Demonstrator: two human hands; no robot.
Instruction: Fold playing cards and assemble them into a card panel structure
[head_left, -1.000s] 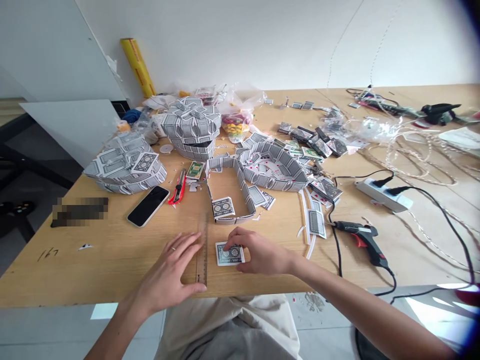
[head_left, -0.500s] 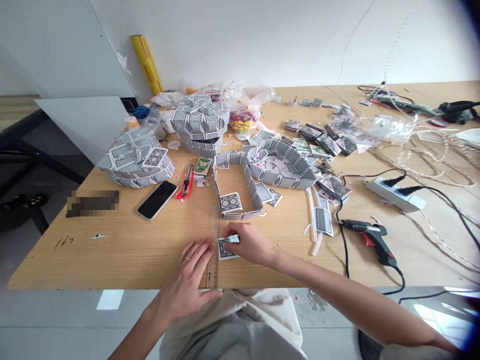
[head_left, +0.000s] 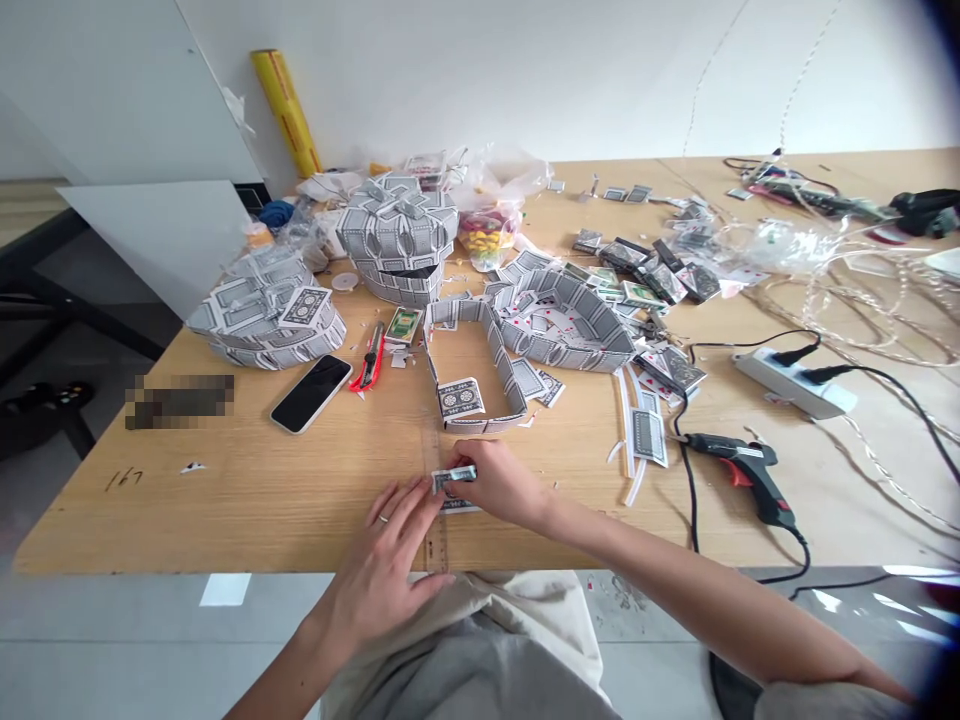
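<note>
My left hand (head_left: 394,545) lies with its fingers spread on a clear ruler (head_left: 436,540) near the table's front edge. Just right of the ruler, my right hand (head_left: 499,485) pinches a card (head_left: 459,474), whose far part is raised or folded. Dark patterned card back (head_left: 459,505) shows below the fingers; whether this is the same card I cannot tell. Beyond my hands stands an open frame of joined cards (head_left: 487,425), with a loose card (head_left: 460,398) inside its near left corner.
Left of the frame lie a red cutter (head_left: 369,360) and a phone (head_left: 311,394). Card-covered boxes (head_left: 397,240) stand behind. A glue gun (head_left: 742,465), its cable and a power strip (head_left: 795,385) are at the right, beside card strips (head_left: 626,420).
My right hand has brought the pinched card's far part left over the ruler, by my left fingertips. My left hand and the ruler have shifted slightly right. The view has moved a little.
</note>
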